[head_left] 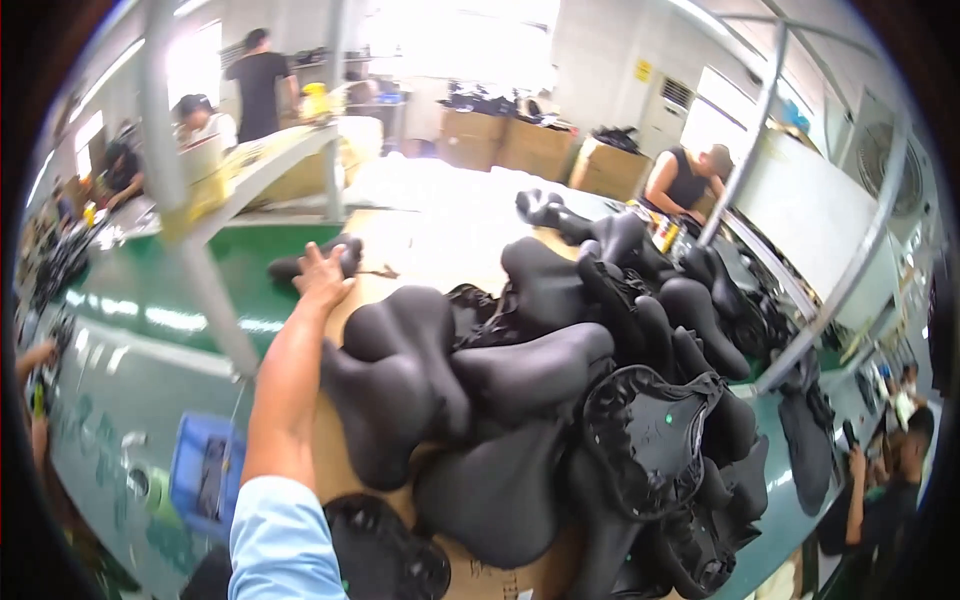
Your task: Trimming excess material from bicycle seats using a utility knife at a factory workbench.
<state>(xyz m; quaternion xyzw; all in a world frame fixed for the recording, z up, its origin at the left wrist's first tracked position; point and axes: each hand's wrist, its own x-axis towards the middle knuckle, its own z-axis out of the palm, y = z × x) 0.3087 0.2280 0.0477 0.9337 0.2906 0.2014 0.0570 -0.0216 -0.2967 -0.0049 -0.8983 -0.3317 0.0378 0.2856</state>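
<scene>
My left hand (325,277) reaches out at the far left edge of the cardboard, its arm in a light blue sleeve. Its fingers lie over a small black bicycle saddle (285,269), whose ends show on both sides of the hand. The palm side is hidden. Below and right of it, a heap of black bicycle saddles covers the cardboard (385,235). Among them a smooth saddle cover (535,370) lies top up, and an overturned saddle (655,440) shows its gathered edge and hollow underside. My right hand is out of the picture.
A green conveyor surface (150,290) runs behind a white metal post (190,200). A blue crate (205,475) stands low at the left. Another metal frame post (745,140) rises at the right. Cardboard boxes (535,150) stand at the back. Several people work around, one person (685,180) bending at the right.
</scene>
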